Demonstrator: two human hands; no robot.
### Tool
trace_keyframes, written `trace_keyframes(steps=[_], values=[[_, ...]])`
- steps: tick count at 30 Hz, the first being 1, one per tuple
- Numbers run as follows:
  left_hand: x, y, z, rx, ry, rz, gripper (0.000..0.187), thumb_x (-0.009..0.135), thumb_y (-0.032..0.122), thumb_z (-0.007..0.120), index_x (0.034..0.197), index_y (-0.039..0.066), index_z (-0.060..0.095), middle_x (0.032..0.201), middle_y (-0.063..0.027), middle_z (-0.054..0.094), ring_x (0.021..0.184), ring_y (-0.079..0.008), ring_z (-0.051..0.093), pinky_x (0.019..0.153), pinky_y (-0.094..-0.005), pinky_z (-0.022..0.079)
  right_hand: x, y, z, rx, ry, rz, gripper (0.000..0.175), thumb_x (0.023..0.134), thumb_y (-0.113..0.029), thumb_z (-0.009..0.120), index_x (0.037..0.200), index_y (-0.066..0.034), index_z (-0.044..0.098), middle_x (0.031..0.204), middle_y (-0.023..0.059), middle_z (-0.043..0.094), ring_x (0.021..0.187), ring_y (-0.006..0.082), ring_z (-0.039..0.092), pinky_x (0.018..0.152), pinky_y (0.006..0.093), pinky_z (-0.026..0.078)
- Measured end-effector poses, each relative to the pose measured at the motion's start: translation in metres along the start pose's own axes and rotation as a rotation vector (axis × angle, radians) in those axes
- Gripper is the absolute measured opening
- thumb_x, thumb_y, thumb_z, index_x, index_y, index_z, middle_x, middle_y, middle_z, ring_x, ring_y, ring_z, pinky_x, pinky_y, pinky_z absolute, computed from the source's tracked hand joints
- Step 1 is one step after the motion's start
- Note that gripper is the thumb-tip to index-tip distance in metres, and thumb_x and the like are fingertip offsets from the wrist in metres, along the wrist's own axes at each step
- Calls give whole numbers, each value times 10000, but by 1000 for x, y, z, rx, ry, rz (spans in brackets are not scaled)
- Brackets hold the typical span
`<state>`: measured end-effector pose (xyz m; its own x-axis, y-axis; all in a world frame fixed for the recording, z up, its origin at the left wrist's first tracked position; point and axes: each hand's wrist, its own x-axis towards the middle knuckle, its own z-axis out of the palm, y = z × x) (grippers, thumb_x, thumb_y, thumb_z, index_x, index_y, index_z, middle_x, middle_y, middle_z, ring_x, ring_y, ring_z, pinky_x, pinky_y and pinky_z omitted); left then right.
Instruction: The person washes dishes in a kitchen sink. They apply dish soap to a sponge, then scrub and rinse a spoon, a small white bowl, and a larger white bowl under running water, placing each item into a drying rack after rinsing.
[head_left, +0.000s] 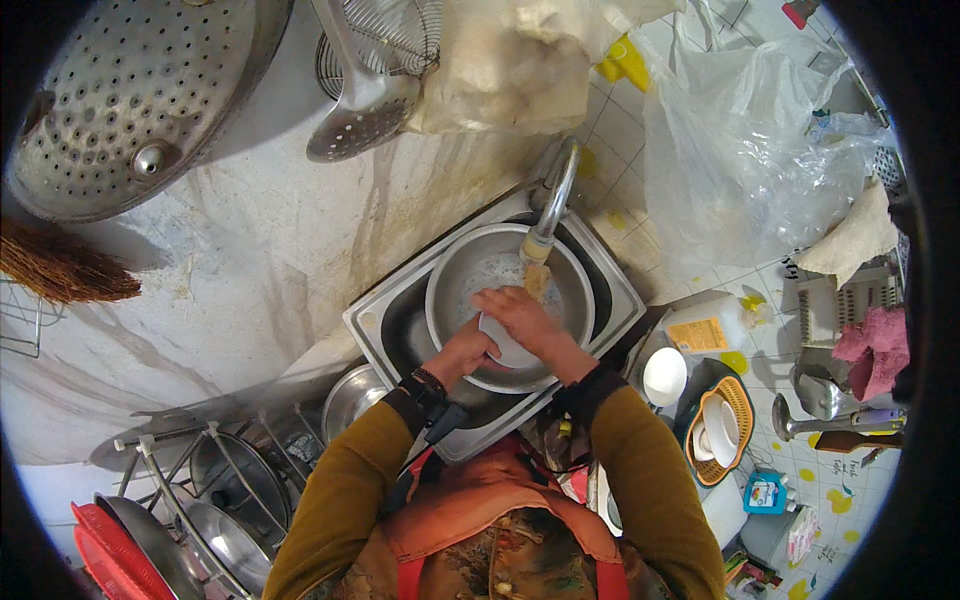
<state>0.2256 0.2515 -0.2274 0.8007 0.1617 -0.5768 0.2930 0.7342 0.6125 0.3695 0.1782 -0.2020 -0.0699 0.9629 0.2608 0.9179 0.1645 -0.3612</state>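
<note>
Over a round metal basin my left hand grips a white bowl, its thumb at the near-left side. My right hand lies across the bowl's far side, fingers together over the rim; its fingertips' hold is partly hidden. The basin stands in a stainless steel sink and holds cloudy, sudsy water. Above its far side curves a metal faucet. A tan, worn piece hangs from the faucet's mouth, just beyond my right hand.
Left of the sink, a metal rack holds pans and red baskets. On the right are a plastic jug, a white bowl-like item and an orange basket of dishes. A skimmer and a perforated steamer tray hang ahead.
</note>
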Motion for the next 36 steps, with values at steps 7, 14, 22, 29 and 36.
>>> trace_keyframes(steps=[7,14,22,29,36], values=[[-4,1,-16,-79,-30,74,638,903,182,567,1423,134,200,1326,-126,414,1091,-294,546,759,-528,553,-53,-19,-16,45,-176,98,555,773,-227,621,1287,-64,491,1401,167,409,1346,332,324,1110,523,189],[15,-20,-17,-134,-79,166,690,916,571,438,1418,152,218,1353,-112,402,1202,-268,468,839,-535,493,-32,-55,2,33,-474,370,575,775,-288,591,1255,10,488,1314,204,487,1288,343,386,1088,581,137],[14,-17,-22,-189,-53,157,730,875,616,476,1382,112,331,1312,-115,469,1161,-269,500,914,-422,466,-58,-49,16,-128,-193,142,387,772,-96,555,1145,3,524,1196,192,543,1094,369,529,980,464,387],[22,-26,-7,-350,132,91,599,934,503,472,1378,152,278,1307,-113,446,1113,-268,524,795,-498,507,-42,-67,18,217,-99,385,304,793,-84,549,1085,0,541,1069,164,621,941,343,614,793,450,493],[12,-26,-8,-210,95,152,521,956,382,495,1372,155,278,1271,-116,459,1078,-280,539,812,-442,514,-61,-50,21,-61,-105,214,317,786,-75,553,1098,-22,557,1015,158,628,899,362,615,776,443,488]])
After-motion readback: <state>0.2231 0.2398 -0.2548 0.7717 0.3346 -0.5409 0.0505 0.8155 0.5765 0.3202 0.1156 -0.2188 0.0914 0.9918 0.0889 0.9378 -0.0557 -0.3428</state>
